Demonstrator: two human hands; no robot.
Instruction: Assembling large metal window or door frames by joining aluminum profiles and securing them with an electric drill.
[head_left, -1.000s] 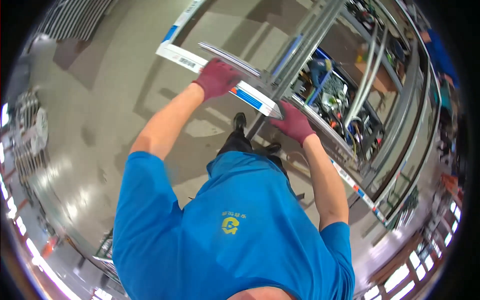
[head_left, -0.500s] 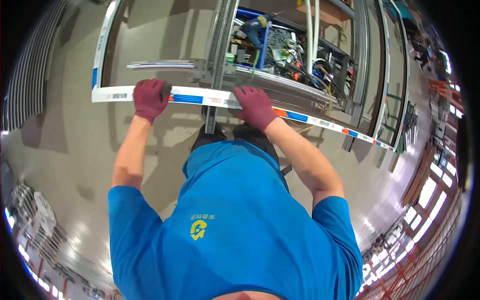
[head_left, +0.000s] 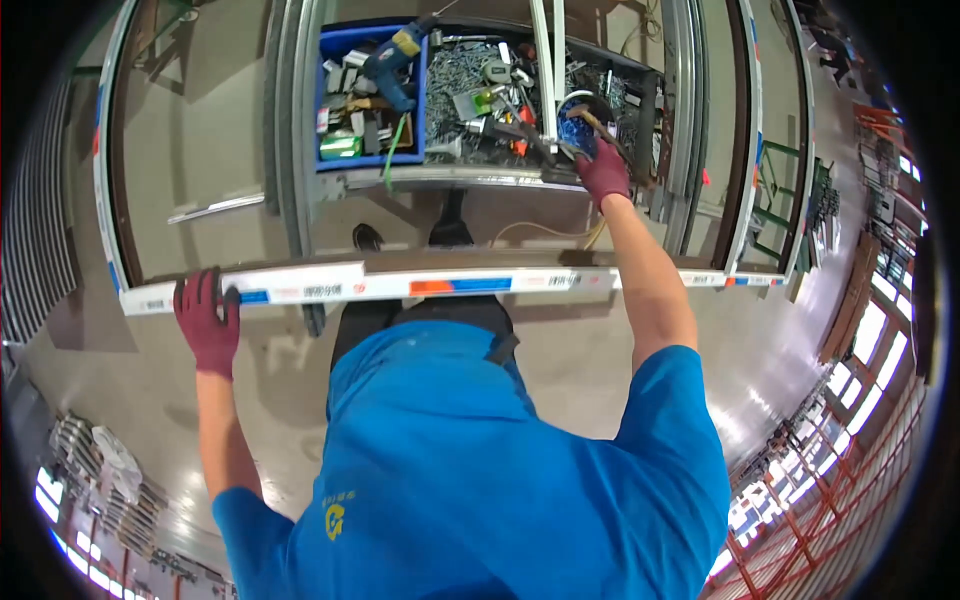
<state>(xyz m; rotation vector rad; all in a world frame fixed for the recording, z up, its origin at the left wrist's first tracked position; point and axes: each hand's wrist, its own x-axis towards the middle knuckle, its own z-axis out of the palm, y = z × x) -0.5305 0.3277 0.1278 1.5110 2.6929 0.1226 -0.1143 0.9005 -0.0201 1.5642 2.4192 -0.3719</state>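
My left hand (head_left: pixel 207 325), in a maroon glove, grips the near bar of a large rectangular frame (head_left: pixel 430 286) close to its left corner, fingers over the top. White protective film with blue and orange patches covers this bar. Beyond the bar, my right hand (head_left: pixel 604 174), gloved alike, reaches into the right part of a tool tray (head_left: pixel 345 182). Its fingers are at a round tub (head_left: pixel 575 130) of blue pieces, where a brown-handled tool (head_left: pixel 598 128) lies. Whether they hold anything is hidden. Loose screws (head_left: pixel 460 75) and hand tools fill the tray's middle.
A blue bin (head_left: pixel 420 120) at the tray's left holds a cordless drill (head_left: pixel 390 65) and small boxes. Two white strips (head_left: pixel 548 70) stand across the tray. Metal rails (head_left: pixel 295 130) run along both sides. Stacked grey profiles (head_left: pixel 40 200) lie far left.
My right hand has left the frame bar and reached forward into the tray. My left hand still holds the bar near its left end. The view has shifted, bringing more of the tray in.
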